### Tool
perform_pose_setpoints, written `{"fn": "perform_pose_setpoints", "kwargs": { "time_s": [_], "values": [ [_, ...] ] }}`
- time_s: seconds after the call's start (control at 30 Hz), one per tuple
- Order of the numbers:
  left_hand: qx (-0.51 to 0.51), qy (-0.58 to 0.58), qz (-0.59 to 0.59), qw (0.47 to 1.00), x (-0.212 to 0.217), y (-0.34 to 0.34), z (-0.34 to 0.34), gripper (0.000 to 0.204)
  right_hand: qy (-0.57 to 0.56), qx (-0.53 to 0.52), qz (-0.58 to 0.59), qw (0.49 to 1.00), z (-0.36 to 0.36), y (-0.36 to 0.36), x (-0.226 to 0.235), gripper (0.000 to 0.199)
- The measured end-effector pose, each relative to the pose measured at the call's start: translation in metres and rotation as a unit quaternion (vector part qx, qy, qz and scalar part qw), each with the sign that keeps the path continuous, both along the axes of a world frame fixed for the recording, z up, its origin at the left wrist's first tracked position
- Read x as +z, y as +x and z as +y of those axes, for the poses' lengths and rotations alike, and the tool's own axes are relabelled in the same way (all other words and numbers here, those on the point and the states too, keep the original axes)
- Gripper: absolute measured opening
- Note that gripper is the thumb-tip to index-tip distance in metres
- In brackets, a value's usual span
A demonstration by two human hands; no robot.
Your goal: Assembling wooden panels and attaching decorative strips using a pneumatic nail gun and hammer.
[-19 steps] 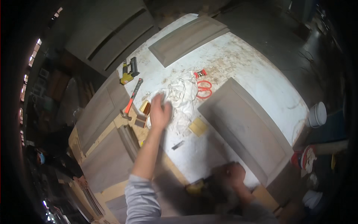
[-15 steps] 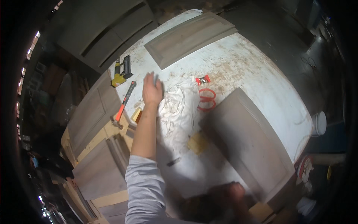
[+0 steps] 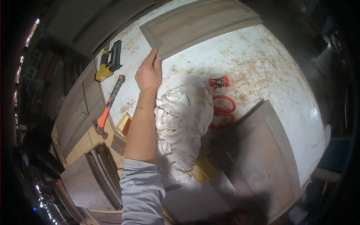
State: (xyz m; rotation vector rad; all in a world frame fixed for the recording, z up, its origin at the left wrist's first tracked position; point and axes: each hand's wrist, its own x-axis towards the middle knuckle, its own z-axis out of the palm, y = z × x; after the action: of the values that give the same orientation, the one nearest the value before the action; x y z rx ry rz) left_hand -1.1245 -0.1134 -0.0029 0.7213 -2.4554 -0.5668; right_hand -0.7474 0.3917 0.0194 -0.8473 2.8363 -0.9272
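Observation:
My left hand [image 3: 148,73] reaches far across the white, stained tabletop [image 3: 262,63]. Its fingers close on the near left corner of a grey wooden cabinet door panel [image 3: 198,26] lying flat at the far edge. My grey-sleeved forearm runs alongside a crumpled white rag [image 3: 183,123]. Only a blurred sliver of my right hand [image 3: 240,216] shows at the bottom edge, beside a second grey door panel [image 3: 258,157] lying near right; its fingers cannot be made out.
Red-handled scissors [image 3: 224,110] and a small red clamp [image 3: 219,81] lie right of the rag. An orange-handled hammer [image 3: 108,107] and a yellow nail gun [image 3: 108,62] lie left. A yellow block [image 3: 202,170] sits below the rag. More grey panels [image 3: 78,108] stack at the left.
My left hand has left the rag and stretched farther away to the far panel's corner. The view has swung forward, and my right hand has slipped almost out of the picture.

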Motion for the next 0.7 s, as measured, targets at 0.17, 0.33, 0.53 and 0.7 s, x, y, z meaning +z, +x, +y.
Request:
{"fn": "perform_pose_setpoints", "kwargs": {
  "time_s": [0.17, 0.33, 0.53, 0.7],
  "values": [
    [-0.007, -0.005, 0.029, 1.0, -0.004, 0.001, -0.008, 0.031, 0.01, 0.005, -0.02, 1.0, 0.005, 0.007, -0.002, 0.01],
    [-0.01, 0.009, 0.029, 0.999, -0.005, 0.002, -0.008, 0.033, 0.001, 0.011, -0.025, 1.0, 0.002, 0.003, 0.005, 0.01],
    [-0.013, 0.0, 0.037, 0.999, -0.006, 0.003, -0.007, 0.038, -0.002, 0.006, -0.039, 0.999, -0.001, 0.0, 0.008, 0.011],
    [-0.004, -0.012, 0.021, 1.0, -0.007, 0.0, -0.008, 0.04, 0.002, 0.007, -0.017, 1.0, -0.002, 0.002, 0.007, 0.011]
  ]
}}
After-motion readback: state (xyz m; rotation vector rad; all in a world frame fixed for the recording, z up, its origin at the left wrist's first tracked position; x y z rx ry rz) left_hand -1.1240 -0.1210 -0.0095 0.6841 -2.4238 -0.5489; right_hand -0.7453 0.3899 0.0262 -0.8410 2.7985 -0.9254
